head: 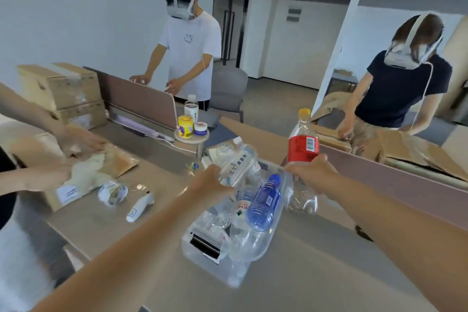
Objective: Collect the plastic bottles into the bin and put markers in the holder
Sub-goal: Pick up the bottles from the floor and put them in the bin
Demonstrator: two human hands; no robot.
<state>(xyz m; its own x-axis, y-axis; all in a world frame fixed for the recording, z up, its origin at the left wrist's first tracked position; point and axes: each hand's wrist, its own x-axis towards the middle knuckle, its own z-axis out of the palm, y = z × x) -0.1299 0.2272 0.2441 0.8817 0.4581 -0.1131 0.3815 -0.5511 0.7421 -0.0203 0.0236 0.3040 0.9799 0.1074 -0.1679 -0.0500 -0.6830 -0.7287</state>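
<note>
A clear plastic bin stands on the desk in front of me, holding several empty bottles, among them a blue one. My left hand grips a clear bottle with a white label, tilted over the bin's far end. My right hand holds an upright bottle with a red label and yellow cap just right of the bin. A white marker lies on the desk to the left. No holder is identifiable.
A crumpled bottle lies near the marker. Another person's hands handle packaging at the left. A small round stand carries jars and a bottle. Two people stand behind low dividers. Cardboard boxes sit far left.
</note>
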